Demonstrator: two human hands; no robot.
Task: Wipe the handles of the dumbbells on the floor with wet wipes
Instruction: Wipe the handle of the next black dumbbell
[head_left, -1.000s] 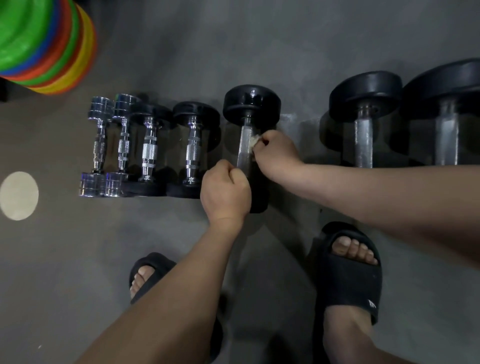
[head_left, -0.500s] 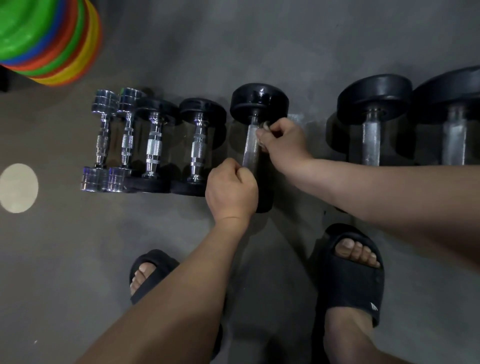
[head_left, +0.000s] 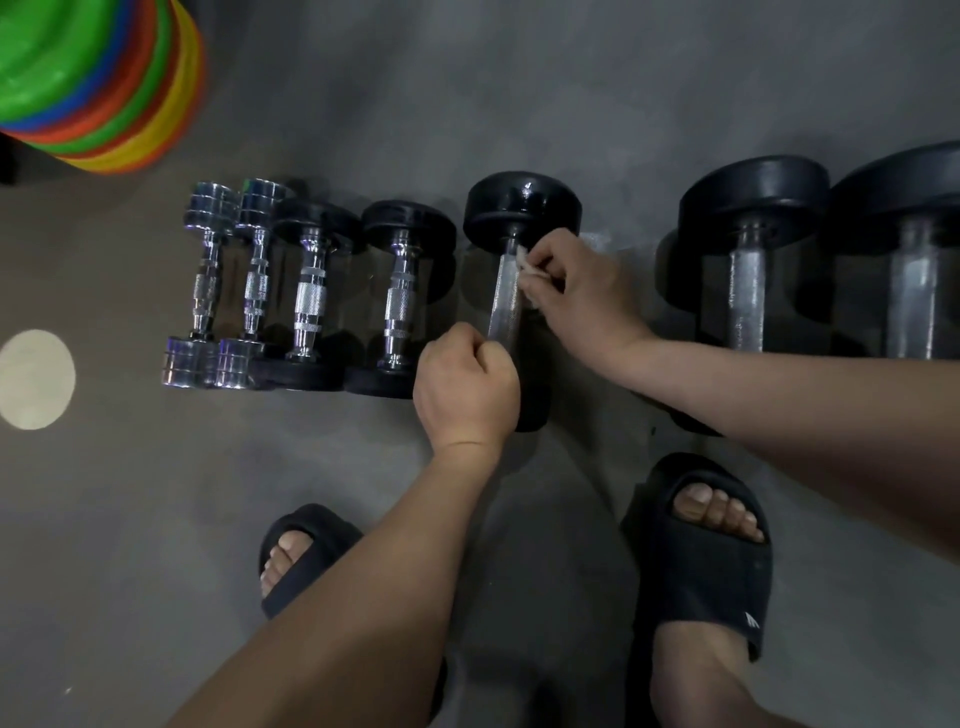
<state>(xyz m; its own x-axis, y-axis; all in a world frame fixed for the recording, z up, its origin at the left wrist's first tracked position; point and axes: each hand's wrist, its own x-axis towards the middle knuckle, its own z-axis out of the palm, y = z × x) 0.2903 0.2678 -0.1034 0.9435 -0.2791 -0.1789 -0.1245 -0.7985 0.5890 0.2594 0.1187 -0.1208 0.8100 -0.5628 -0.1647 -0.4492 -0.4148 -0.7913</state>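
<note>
Our right hand (head_left: 576, 296) (grip pinching a crumpled white wet wipe (head_left: 523, 266)) meets the knurled steel handle (head_left: 503, 301) of the black-headed dumbbell (head_left: 522, 208) — we'd wrap fully, then stroke toward six o'clock; left hand (head_left: 467, 387) curled, hold unclear.

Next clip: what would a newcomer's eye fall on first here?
The right hand at centre, pinching a white wet wipe against the handle of a mid-sized black dumbbell, with the left hand fisted at that handle's near end. Next, the bright stack of coloured discs at top left.
</note>
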